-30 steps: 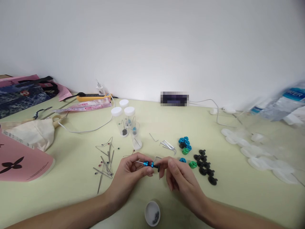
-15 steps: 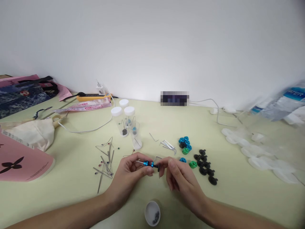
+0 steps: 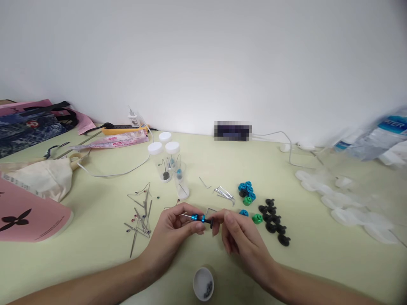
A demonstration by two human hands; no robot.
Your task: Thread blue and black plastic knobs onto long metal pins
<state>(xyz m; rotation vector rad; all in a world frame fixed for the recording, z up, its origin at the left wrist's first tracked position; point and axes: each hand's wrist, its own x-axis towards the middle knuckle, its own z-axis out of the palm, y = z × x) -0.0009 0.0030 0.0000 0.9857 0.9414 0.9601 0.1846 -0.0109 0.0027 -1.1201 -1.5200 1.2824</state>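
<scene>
My left hand is closed, pinching a small blue-and-black fitting between thumb and fingers. A thin metal rod runs out of its blue end toward my palm. At the fitting's other end is a black stem with a disc. My right hand has curled fingers, its fingertips against that black end. A bent hex key shows just behind, between my hands; I cannot tell whether it touches my right fingers. Below my hands stands a white cup holding small grey metal pieces.
Thin metal rods lie scattered at left, beside clear lidded jars. Hex keys, blue knurled fittings, a green fitting and black disc-shaped pieces lie at right. A pink paper cup stands far left.
</scene>
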